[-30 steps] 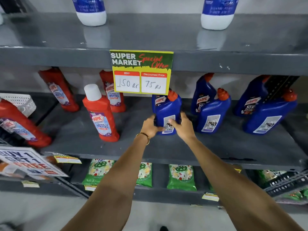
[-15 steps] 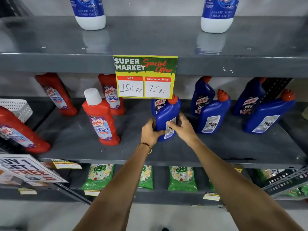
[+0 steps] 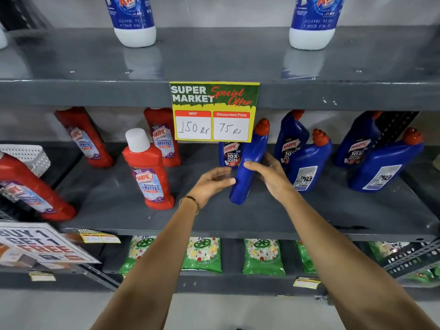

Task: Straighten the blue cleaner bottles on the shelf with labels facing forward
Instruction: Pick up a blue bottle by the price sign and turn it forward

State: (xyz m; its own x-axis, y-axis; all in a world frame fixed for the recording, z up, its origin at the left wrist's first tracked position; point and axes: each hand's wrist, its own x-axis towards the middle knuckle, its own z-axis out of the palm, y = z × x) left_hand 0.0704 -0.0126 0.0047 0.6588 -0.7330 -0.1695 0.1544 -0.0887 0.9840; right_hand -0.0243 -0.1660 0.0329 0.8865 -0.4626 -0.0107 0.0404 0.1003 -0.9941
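A blue cleaner bottle (image 3: 247, 167) with a red cap stands on the grey middle shelf (image 3: 238, 217), turned edge-on so no label shows. My right hand (image 3: 269, 177) grips its right side. My left hand (image 3: 213, 183) touches its left edge with the fingertips. Right behind it stands another blue bottle (image 3: 230, 154) with its front label facing me. Further right, two blue bottles (image 3: 289, 141) (image 3: 357, 144) show front labels, while two nearer ones (image 3: 309, 163) (image 3: 385, 165) show white back labels.
Red bathroom cleaner bottles (image 3: 147, 172) stand on the left of the same shelf. A yellow-green price sign (image 3: 214, 110) hangs from the upper shelf edge just above the held bottle. Green packets (image 3: 202, 256) lie on the lower shelf. A white basket (image 3: 28, 156) sits far left.
The blue bottle has been turned about its upright axis: its white back label faced me before, now only its narrow edge shows. My left hand has loosened to a fingertip touch.
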